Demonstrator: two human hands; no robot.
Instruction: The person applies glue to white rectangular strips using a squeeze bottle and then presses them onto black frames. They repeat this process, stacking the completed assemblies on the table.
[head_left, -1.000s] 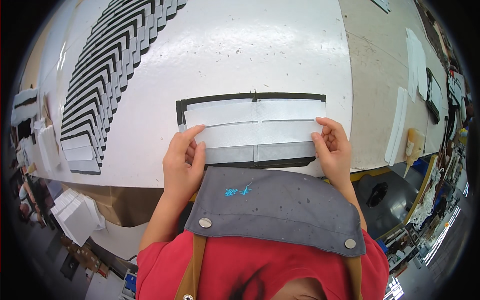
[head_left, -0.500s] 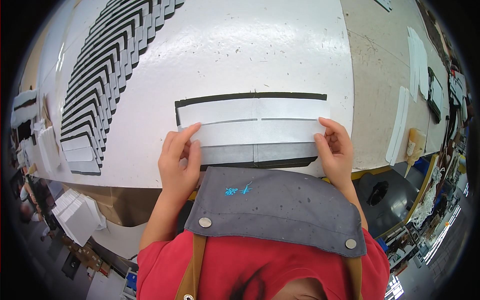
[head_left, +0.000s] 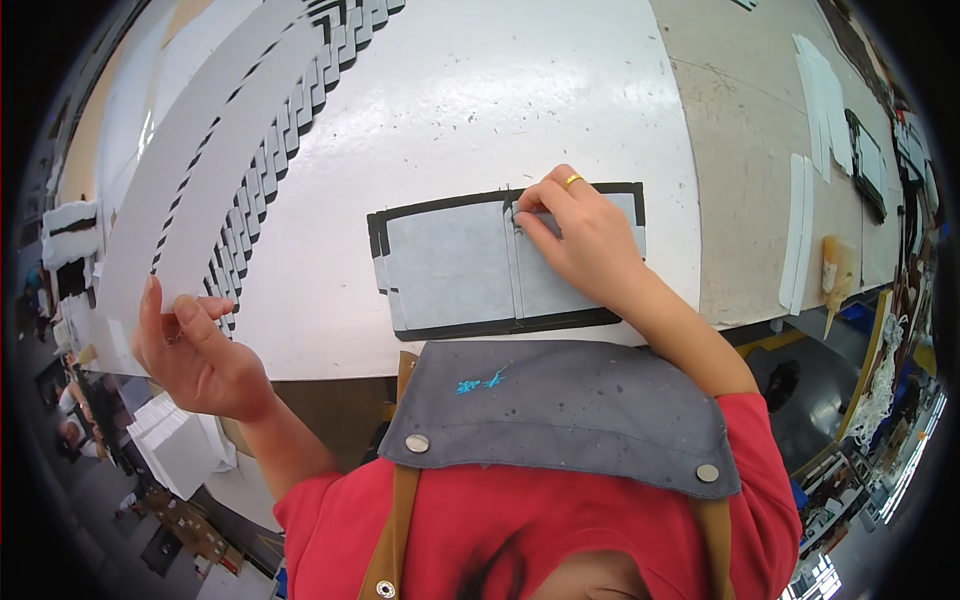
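Observation:
My left hand (head_left: 195,340) is out at the left, thumb and fingers closed on the near end of a long white card (head_left: 215,175). The card is raised over the stack, which shows as dark dashes through its slit. A flat panel (head_left: 450,255), pale grey with black borders, lies before me on the table. Two narrow upright strips run down the panel's middle. My right hand (head_left: 575,230) rests over the panel's right half, fingertips pinched together at the top of the middle seam. What those fingertips hold, if anything, is hidden.
A long row of overlapping black-and-white pieces (head_left: 285,150) runs up the table's left side, partly behind the card. At the right lie white strips (head_left: 797,235) and a glue bottle (head_left: 836,270). A stack of white boards (head_left: 175,440) stands below the table at left.
The white slotted card has been lifted off the panel and carried left by my left hand, baring the pale grey surface. My right hand has moved left to the panel's middle seam.

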